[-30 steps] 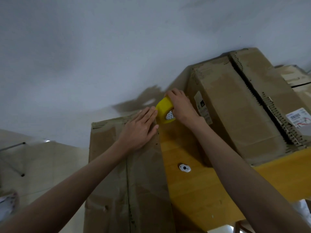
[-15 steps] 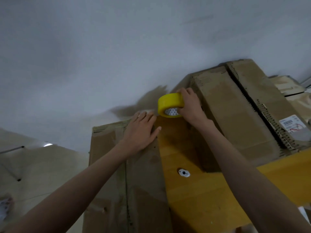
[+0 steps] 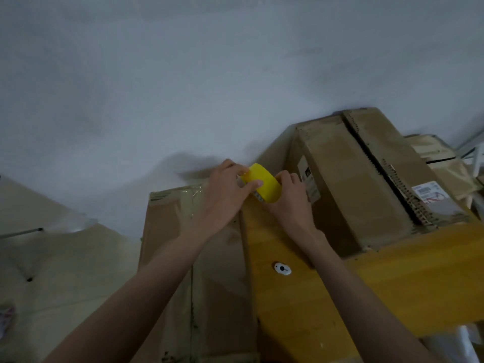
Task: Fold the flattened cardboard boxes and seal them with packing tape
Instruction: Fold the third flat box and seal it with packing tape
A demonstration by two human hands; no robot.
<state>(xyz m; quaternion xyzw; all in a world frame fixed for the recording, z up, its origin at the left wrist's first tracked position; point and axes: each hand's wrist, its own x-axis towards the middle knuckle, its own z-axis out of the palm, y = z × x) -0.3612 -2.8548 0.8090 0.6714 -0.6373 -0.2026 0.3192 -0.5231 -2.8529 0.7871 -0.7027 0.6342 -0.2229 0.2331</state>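
Observation:
A yellow roll of packing tape [image 3: 264,183] is held between both hands above the far end of a folded cardboard box [image 3: 167,231]. My left hand [image 3: 226,191] grips the roll's left side, thumb across its face. My right hand [image 3: 289,197] grips it from the right and below. The box stands against the left edge of a wooden table [image 3: 301,297]; clear tape shines along its far top edge and down its centre seam.
A large closed cardboard box [image 3: 348,184] with a torn centre seam lies on the table at right, more cartons [image 3: 434,153] behind it. A small white disc [image 3: 282,268] sits on the tabletop. Grey wall behind; pale floor at left.
My left hand has lifted off the box top and taken hold of the tape roll. The roll has tilted and now sits between both hands.

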